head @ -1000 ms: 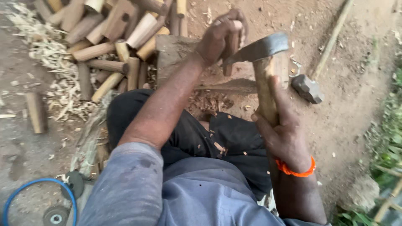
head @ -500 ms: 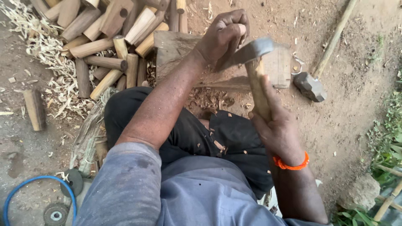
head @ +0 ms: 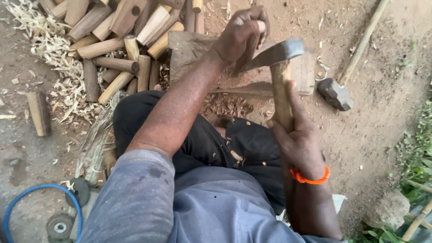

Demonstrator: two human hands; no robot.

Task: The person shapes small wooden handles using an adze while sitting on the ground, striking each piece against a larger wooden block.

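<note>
Your right hand [head: 299, 144] is clenched on the axe [head: 281, 60] handle; your left hand [head: 240, 33] grips a wood piece [head: 252, 42] upright on the chopping block [head: 193, 49]. The blade sits beside your fingers; a glancing stroke could cut them.

The axe blade [head: 274, 54] is dull grey steel on a pale brown wooden handle [head: 282, 96]. The chopping block [head: 193, 51] is weathered grey-brown. The piled wood sticks [head: 117, 45] run tan and cream at the cut faces, with darker brown bark. The shavings [head: 54, 54] are straw yellow. The wristband [head: 310, 177] is bright orange, the shirt [head: 189, 207] grey-blue, the trousers [head: 216, 139] black, the hose [head: 27, 198] blue, the ground [head: 382, 90] reddish brown.
</note>
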